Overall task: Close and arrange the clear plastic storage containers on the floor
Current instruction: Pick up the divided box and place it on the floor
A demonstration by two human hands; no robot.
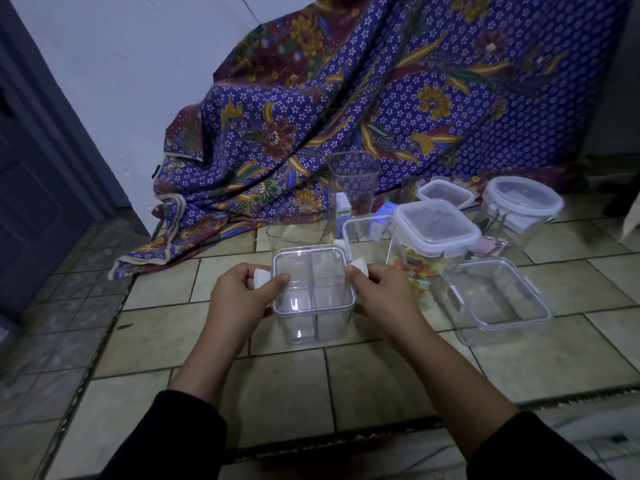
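Tiled floor [381,393]: I see L hand [239,299] & R hand [384,292] gripping box [313,296] side clips, lid on.

Your tiled floor [294,403] carries: divided square container [313,299] in front; flat rectangular container [498,299] to its right; snack-filled lidded container [433,237]; round lidded tub [521,206]; tall open container [353,181]; patterned cloth [346,116] draped behind.

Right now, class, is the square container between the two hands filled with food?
No. The square container between the left hand and right hand is see-through and shows only an empty interior with a divider.
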